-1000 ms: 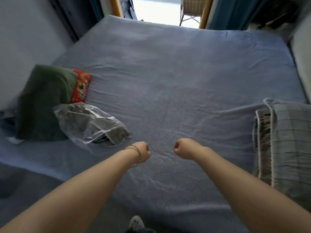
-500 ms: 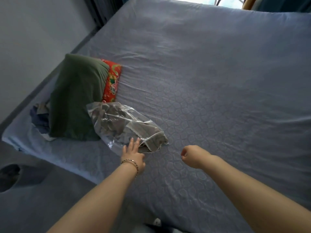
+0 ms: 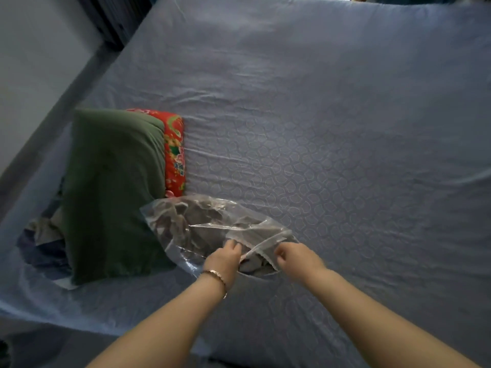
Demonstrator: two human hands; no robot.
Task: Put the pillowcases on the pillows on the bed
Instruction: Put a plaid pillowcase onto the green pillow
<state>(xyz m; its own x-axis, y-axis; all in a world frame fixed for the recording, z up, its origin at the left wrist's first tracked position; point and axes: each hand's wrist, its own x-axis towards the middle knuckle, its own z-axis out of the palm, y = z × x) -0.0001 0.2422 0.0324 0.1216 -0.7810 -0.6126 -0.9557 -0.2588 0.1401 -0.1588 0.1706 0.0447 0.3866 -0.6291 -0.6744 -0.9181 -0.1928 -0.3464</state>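
1. The step in hand looks like the opening one: getting the pillowcases out of their wrapper; no case is on a pillow yet, so the task is barely begun.
2. The clear plastic bag (image 3: 186,227) lies on the bed (image 3: 332,123) near its near-left edge, just right of the green pillow (image 3: 114,187); the red flowered pillow (image 3: 174,155) lies under the far right side of the green one.
3. Folded grey fabric (image 3: 256,266), probably the pillowcases, fills the bag and shows at its near mouth.
4. The left hand (image 3: 224,257), with a bracelet (image 3: 216,276) at the wrist, has its fingers curled and pinches the left lip of the mouth.
5. The right hand (image 3: 293,257) is likewise curled, pinching the right lip; the two are close together, with the opening between them.
6. The next move calls for drawing the lips apart, then one hand reaching in for the fabric while the other holds the slippery film; it may slide on the sheet.
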